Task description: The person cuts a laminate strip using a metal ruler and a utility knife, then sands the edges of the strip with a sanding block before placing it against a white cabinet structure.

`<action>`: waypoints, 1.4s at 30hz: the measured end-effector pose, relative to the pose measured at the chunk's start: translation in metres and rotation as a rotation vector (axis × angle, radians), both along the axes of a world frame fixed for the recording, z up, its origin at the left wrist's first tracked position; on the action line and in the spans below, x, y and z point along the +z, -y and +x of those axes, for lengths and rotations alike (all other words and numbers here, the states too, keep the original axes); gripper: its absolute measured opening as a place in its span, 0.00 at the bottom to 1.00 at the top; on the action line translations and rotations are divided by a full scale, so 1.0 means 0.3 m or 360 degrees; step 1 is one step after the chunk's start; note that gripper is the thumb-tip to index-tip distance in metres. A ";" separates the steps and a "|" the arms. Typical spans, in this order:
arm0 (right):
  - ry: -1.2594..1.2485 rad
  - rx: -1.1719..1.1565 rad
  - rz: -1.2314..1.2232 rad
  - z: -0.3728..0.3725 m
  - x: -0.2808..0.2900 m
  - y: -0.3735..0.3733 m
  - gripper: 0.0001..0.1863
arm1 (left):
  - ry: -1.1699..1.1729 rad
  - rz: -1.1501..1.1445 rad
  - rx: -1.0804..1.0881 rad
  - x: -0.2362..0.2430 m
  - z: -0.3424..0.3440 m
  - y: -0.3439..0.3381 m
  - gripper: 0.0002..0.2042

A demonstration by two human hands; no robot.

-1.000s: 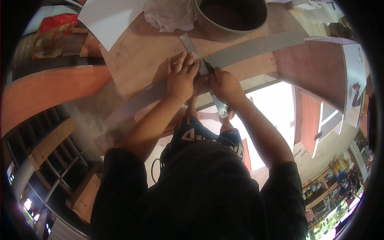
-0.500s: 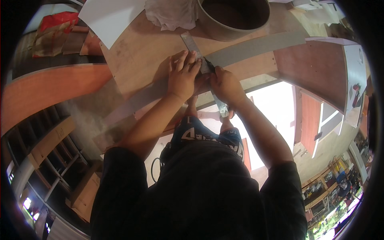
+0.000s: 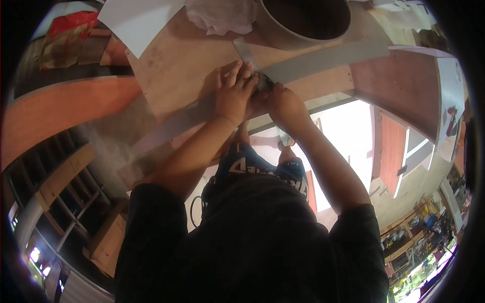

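We shift right grip (image 3: 289, 107), clenched on dark tool (image 3: 267, 81), slightly nearer ourselves along metal strip (image 3: 243, 49); stroke seems underway. Left grip (image 3: 235, 94) unclenched, fingers over strip.

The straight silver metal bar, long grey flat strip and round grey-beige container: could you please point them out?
Metal bar (image 3: 244, 51): head view, far end.
Grey strip (image 3: 328, 57): head view, right-hand part.
Round container (image 3: 283, 40): head view, outer wall.

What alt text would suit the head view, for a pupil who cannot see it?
A person's left hand rests spread on a flat silver metal bar laid across a long grey strip on a brown wooden board, while the right hand holds a small black tool beside the bar. Beyond are a crumpled whitish cloth and a round, deep beige container.
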State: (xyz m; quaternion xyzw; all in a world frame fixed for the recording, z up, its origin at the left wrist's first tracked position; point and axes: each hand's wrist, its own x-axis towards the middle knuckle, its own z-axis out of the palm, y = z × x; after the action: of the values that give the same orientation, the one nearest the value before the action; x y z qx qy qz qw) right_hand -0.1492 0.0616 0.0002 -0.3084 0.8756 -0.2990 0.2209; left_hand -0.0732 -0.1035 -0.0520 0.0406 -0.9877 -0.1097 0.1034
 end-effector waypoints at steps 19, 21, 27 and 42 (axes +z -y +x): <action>0.0199 -0.0126 -0.0036 -0.020 0.010 0.031 0.11 | -0.0202 0.0160 0.0004 -0.019 -0.003 0.044 0.23; 0.0166 -0.0146 -0.0131 -0.010 0.004 0.019 0.11 | -0.0192 0.0146 -0.0012 -0.017 -0.001 0.042 0.23; 0.0122 -0.0125 -0.0117 -0.010 -0.022 0.005 0.14 | -0.0205 0.0136 -0.0012 -0.011 -0.002 0.038 0.23; 0.0132 -0.0099 0.0122 -0.015 0.024 0.028 0.13 | -0.0111 0.0111 0.0014 -0.012 -0.004 0.034 0.24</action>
State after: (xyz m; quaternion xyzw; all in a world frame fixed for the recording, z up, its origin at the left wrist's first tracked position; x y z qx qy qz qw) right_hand -0.1536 0.0531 0.0073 -0.2596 0.8857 -0.2845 0.2592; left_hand -0.0745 -0.1137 -0.0555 0.0446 -0.9789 -0.1450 0.1366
